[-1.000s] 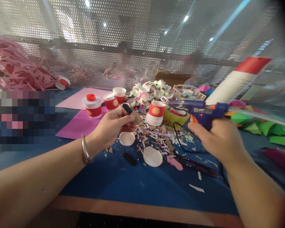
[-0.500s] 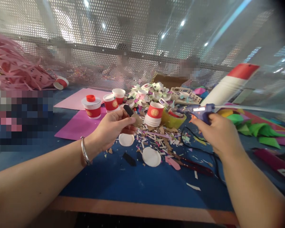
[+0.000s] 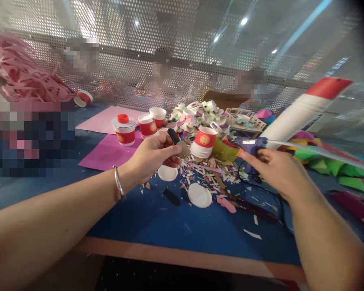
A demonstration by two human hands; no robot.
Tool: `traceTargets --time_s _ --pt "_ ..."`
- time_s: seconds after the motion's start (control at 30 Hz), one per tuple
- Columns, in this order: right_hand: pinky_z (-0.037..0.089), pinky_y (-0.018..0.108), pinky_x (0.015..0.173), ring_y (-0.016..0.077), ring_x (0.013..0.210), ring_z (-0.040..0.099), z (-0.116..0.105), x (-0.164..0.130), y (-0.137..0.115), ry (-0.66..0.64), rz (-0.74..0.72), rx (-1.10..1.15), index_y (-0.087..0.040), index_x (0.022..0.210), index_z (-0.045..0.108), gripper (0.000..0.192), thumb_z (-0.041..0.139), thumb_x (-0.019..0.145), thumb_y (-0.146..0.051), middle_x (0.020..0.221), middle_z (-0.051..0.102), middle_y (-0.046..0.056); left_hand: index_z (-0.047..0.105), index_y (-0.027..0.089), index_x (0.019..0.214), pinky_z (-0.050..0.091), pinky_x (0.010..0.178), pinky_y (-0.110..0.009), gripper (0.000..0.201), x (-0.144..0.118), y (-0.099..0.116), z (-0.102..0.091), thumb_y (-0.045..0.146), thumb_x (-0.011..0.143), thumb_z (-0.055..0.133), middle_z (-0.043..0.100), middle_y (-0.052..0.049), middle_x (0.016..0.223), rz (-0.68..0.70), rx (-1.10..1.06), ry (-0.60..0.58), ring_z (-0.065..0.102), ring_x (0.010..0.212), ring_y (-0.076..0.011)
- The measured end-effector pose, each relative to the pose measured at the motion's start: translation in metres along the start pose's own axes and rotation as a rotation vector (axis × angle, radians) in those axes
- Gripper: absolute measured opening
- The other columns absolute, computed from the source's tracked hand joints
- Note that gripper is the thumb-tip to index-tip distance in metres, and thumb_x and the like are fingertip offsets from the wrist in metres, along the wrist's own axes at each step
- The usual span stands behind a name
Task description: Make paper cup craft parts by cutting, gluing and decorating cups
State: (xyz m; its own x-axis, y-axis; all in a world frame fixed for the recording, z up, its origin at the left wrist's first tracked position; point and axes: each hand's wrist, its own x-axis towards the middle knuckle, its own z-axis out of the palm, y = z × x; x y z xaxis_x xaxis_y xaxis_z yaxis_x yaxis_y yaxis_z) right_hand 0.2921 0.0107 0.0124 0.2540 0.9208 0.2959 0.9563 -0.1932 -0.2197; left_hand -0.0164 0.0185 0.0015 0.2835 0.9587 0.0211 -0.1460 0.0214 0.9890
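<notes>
Between the thumb and fingers of my left hand (image 3: 151, 155) is a small paper piece, with a black strip (image 3: 173, 136) and a brown rounded part (image 3: 185, 150). My right hand (image 3: 280, 171) is wrapped round a blue glue gun (image 3: 249, 146), its orange trigger by my fingers. A long clear glue stick (image 3: 306, 148) sticks out of its back. The gun's front points left, apart from the paper piece. Just beyond the hands stands a red and white paper cup (image 3: 204, 142), upside down. White paper discs (image 3: 199, 195) and a black paper cutout (image 3: 171, 197) lie below.
Left of centre, several red and white cups (image 3: 125, 135) stand by purple paper (image 3: 104, 152) and pink paper (image 3: 109, 119). Paper scraps (image 3: 206, 169) cover the middle. A tall stack of cups (image 3: 300, 113) leans at right. Dark red scissors (image 3: 256, 210) and a black cord (image 3: 280, 206) lie nearer.
The glue gun has come left and slightly down, closer to the paper piece. My left hand keeps its hold, nearly still over the table. The whole view has shifted a little.
</notes>
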Motion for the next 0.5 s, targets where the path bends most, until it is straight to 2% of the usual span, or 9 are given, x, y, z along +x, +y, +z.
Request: traceTargets --time_s 0.13,0.23,0.27,0.33,0.37,0.4,0.47,0.5 --pt "0.036 0.035 0.059 0.028 0.063 0.059 -0.006 -0.012 -0.004 -0.011 -0.007 -0.181 -0.025 0.074 0.067 0.039 0.057 0.084 -0.061 0.066 0.068 0.008 0.067 0.014 0.091 0.055 0.067 -0.028 0.003 0.002 0.0 -0.003 0.017 0.089 0.066 0.071 -0.007 0.089 0.013 0.023 0.015 0.065 0.066 -0.0105" --pt "0.033 0.034 0.054 0.0291 0.064 0.063 -0.014 -0.034 -0.018 0.107 0.04 -0.275 -0.027 0.086 0.07 0.03 0.06 0.085 -0.055 0.073 0.071 0.006 0.066 0.014 0.088 0.054 0.067 -0.028 0.003 0.003 0.0 -0.005 0.016 0.089 0.066 0.068 -0.005 0.083 0.048 0.025 0.021 0.065 0.066 -0.0111" --pt "0.034 0.033 0.053 0.0289 0.065 0.064 -0.016 -0.043 -0.025 0.18 0.002 -0.242 -0.027 0.084 0.069 0.025 0.063 0.084 -0.051 0.072 0.071 0.005 0.065 0.014 0.087 0.054 0.067 -0.028 0.004 0.004 0.0 -0.006 0.016 0.089 0.066 0.068 -0.004 0.081 0.058 0.026 0.024 0.065 0.066 -0.0112" --pt "0.039 0.034 0.056 0.0276 0.068 0.066 -0.019 -0.06 -0.041 0.298 -0.183 -0.133 -0.025 0.086 0.067 0.022 0.062 0.088 -0.047 0.074 0.07 0.004 0.065 0.014 0.086 0.054 0.067 -0.029 0.004 0.004 0.0 -0.007 0.016 0.089 0.066 0.068 -0.004 0.081 0.068 0.026 0.032 0.064 0.066 -0.0112" --pt "0.042 0.034 0.058 0.0252 0.067 0.066 -0.019 -0.068 -0.049 0.271 -0.277 -0.038 -0.025 0.086 0.067 0.022 0.06 0.09 -0.045 0.078 0.071 0.004 0.065 0.014 0.086 0.053 0.067 -0.03 0.004 0.005 -0.001 -0.007 0.016 0.089 0.067 0.067 -0.004 0.079 0.066 0.027 0.035 0.064 0.065 -0.011" --pt "0.044 0.033 0.059 0.0219 0.063 0.065 -0.019 -0.074 -0.059 0.186 -0.36 0.077 -0.025 0.086 0.067 0.021 0.06 0.091 -0.045 0.078 0.071 0.002 0.065 0.015 0.086 0.053 0.067 -0.03 0.004 0.005 -0.001 -0.007 0.016 0.088 0.067 0.067 -0.003 0.077 0.064 0.031 0.035 0.063 0.063 -0.011" --pt "0.047 0.032 0.06 0.019 0.063 0.064 -0.017 -0.082 -0.079 -0.119 -0.555 0.233 -0.026 0.084 0.068 0.021 0.059 0.093 -0.043 0.077 0.07 0.001 0.065 0.014 0.086 0.053 0.066 -0.03 0.004 0.005 -0.001 -0.007 0.016 0.089 0.067 0.065 -0.002 0.073 0.06 0.051 0.037 0.063 0.061 -0.0111" --pt "0.049 0.032 0.063 0.0194 0.067 0.065 -0.015 -0.084 -0.09 -0.224 -0.648 0.255 -0.025 0.083 0.068 0.022 0.06 0.093 -0.043 0.078 0.069 0.001 0.065 0.014 0.086 0.053 0.065 -0.03 0.004 0.005 -0.001 -0.006 0.016 0.089 0.066 0.065 -0.002 0.072 0.061 0.065 0.042 0.063 0.061 -0.0112"
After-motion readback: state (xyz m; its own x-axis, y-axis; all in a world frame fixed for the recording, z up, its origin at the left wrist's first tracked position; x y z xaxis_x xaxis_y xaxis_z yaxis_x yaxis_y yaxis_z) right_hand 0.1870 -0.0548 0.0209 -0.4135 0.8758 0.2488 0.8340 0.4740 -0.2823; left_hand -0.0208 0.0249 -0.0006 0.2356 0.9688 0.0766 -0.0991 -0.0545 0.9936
